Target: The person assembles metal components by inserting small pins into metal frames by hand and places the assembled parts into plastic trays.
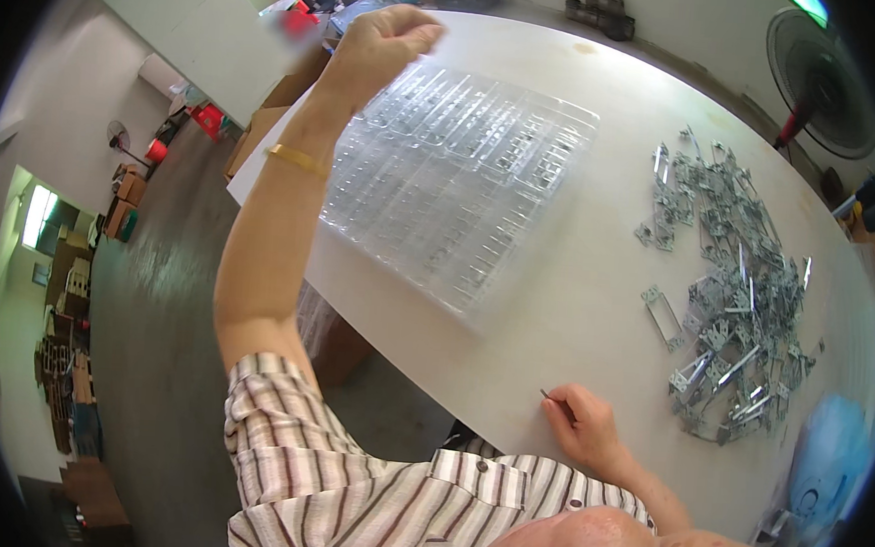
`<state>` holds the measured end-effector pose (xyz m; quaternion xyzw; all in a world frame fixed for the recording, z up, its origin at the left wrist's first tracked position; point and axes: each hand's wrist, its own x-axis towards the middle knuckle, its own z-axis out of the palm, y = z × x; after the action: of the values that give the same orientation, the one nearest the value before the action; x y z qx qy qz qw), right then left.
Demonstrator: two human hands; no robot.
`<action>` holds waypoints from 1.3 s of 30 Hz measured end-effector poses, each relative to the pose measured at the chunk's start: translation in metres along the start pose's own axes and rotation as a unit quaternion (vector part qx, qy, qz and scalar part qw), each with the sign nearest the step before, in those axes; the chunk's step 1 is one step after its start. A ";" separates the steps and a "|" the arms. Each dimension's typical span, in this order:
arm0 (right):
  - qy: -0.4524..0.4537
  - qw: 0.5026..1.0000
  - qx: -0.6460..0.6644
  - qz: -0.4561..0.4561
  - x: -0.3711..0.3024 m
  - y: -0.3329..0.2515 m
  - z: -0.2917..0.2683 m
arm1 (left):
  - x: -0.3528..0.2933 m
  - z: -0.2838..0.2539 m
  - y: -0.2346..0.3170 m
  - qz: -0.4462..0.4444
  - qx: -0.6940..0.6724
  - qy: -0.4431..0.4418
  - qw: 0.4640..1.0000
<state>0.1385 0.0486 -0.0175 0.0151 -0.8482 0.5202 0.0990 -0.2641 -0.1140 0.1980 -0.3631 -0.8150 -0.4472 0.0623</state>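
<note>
My left hand (384, 45) is raised over the far left edge of a clear plastic compartment tray (433, 188), its fingers curled and pressed together. Whatever it may hold is hidden. Many of the tray's compartments contain small metal pieces. Close to my body, my right hand (586, 425) rests at the near side of the white table (554, 331), fingers closed around a thin dark piece (545, 392) whose tip sticks out. Right of the tray spreads a loose pile of metal brackets (746, 302). One rectangular metal frame (663, 317) lies at the pile's left edge.
A black fan (822, 81) stands beyond the table's far right corner. A blue translucent plastic bag (829, 463) is at the right edge. Cardboard boxes (266, 123) sit beside the table's far left edge. Floor (171, 287) runs along the left.
</note>
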 end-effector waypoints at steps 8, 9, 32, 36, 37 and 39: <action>-0.024 0.998 0.049 0.042 0.003 0.007 -0.006 | -0.171 0.067 0.186 0.271 -0.228 -0.617 0.703; -0.029 0.997 0.052 0.043 0.005 0.003 -0.005 | -0.191 0.072 0.189 0.263 -0.264 -0.656 0.656; -0.010 0.996 0.090 -0.009 -0.002 0.005 -0.011 | -0.242 0.183 0.212 0.274 -0.542 -0.573 0.550; -0.004 0.995 0.103 -0.007 -0.003 0.008 -0.010 | -0.239 0.186 0.202 0.315 -0.490 -0.615 0.532; -0.005 0.994 0.105 -0.001 -0.003 0.008 -0.010 | -0.237 0.186 0.201 0.312 -0.495 -0.614 0.530; -0.002 0.995 0.100 0.000 -0.002 0.007 -0.011 | -0.233 0.188 0.200 0.327 -0.514 -0.578 0.543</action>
<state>0.1409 0.0614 -0.0194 0.0255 -0.7918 0.6027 0.0954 0.0771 -0.0264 0.1237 -0.7544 -0.1296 -0.4316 -0.4772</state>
